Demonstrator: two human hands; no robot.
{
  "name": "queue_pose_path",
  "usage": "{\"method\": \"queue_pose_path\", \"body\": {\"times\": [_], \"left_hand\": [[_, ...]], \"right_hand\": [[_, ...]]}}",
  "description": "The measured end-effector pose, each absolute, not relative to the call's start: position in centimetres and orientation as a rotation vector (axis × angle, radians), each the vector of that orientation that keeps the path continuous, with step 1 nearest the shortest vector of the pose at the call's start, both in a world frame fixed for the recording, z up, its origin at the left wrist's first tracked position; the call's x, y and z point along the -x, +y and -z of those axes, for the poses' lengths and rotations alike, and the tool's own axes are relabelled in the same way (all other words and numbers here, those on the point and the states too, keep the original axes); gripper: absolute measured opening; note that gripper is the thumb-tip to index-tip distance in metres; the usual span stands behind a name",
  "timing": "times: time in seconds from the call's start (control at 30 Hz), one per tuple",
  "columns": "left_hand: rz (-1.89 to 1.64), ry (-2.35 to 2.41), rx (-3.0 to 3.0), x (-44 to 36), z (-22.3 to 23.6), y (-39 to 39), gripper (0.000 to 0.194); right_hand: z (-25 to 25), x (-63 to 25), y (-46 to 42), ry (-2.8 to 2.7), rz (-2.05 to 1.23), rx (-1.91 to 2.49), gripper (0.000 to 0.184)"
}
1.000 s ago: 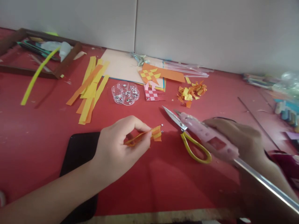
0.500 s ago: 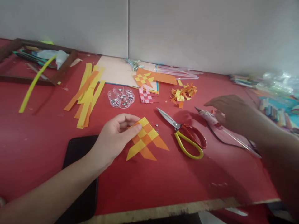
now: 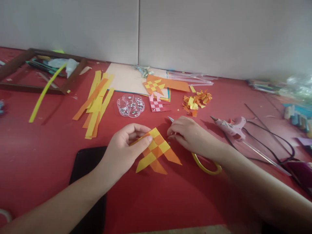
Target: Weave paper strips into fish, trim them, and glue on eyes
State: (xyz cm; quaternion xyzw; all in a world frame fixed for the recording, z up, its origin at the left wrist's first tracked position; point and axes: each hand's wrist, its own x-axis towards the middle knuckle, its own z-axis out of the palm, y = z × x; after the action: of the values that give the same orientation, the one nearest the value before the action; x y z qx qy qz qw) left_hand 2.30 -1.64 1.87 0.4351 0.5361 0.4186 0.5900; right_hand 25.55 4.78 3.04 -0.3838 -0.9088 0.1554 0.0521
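My left hand (image 3: 130, 144) pinches a woven yellow-and-orange paper fish (image 3: 156, 146) between thumb and fingers, its pointed strips spreading toward me. Just right of the fish, my right hand (image 3: 188, 133) is low over the table with its fingers curled and its fingertips close together. A tiny googly eye (image 3: 169, 143) lies just below those fingertips; anything between them is too small to make out. Under the right hand are scissors, their yellow handle (image 3: 207, 167) and blade tip showing. Farther right a pink glue gun (image 3: 232, 128) rests with a clear glue stick in it.
Behind the hands are a clear tray of googly eyes (image 3: 131, 105), a pink woven fish (image 3: 156, 104), another orange-yellow fish (image 3: 154, 86) and paper scraps (image 3: 197, 100). Paper strips (image 3: 95, 104) and a wooden frame (image 3: 63, 87) lie left. A black phone-like slab (image 3: 89, 195) sits beneath my left forearm.
My right hand has left the glue gun and moved left over the scissors to beside the fish. One of two loose googly eyes no longer shows. My left hand keeps its hold.
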Motion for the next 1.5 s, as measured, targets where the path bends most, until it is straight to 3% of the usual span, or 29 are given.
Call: {"method": "queue_pose_path", "body": {"times": [0.2,0.47,0.63,0.8,1.5], "left_hand": [[-0.931,1.254,-1.057,-2.5,-2.3,-1.8,0.021],[-0.91,1.251,-1.096,-2.7,-2.4,-1.9,0.022],[-0.902,1.259,-1.098,-2.6,-2.3,-1.9,0.023],[-0.897,1.197,-1.089,-2.7,-2.3,-2.1,0.02],[-0.901,1.206,-1.247,-3.2,-3.0,-2.6,0.009]], "right_hand": [[-3.3,-25.2,3.7,-2.428,-0.487,1.219,0.01],[-3.8,-24.0,2.3,-1.9,-0.779,1.097,0.005],[-3.6,-23.8,1.7,-1.922,-0.708,1.044,0.017],[-3.9,-23.5,1.3,-1.955,-0.665,0.927,0.016],[-4.1,-22.5,0.7,-1.868,-1.0,1.065,0.019]]}}
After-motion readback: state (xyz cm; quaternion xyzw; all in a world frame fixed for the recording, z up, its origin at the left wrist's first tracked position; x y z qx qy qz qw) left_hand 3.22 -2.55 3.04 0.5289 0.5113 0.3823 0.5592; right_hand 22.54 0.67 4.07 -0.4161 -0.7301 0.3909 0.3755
